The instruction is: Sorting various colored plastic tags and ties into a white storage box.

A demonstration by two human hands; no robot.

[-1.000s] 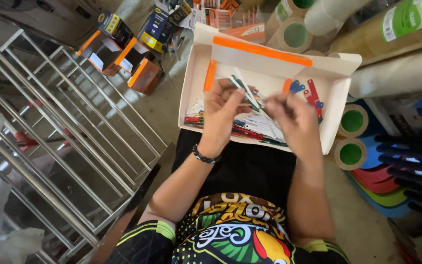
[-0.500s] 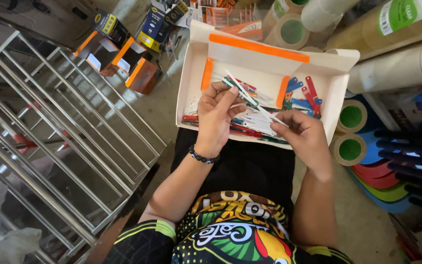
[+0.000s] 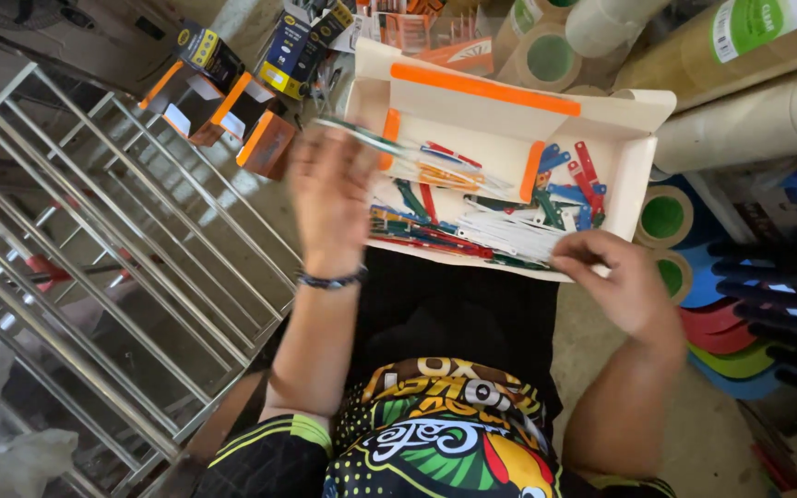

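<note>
An open white cardboard box (image 3: 509,120) with orange tape strips rests on the person's lap, keeping its loose coloured plastic strips (image 3: 472,217) within reach. The left hand (image 3: 329,198), blurred, pinches a thin clear packet (image 3: 371,140) above the box's left edge; the right hand (image 3: 620,277) grips the box's near rim. Yellow-and-black cartons (image 3: 232,78) lie beyond, and tape rolls (image 3: 666,217) sit to the right.
</note>
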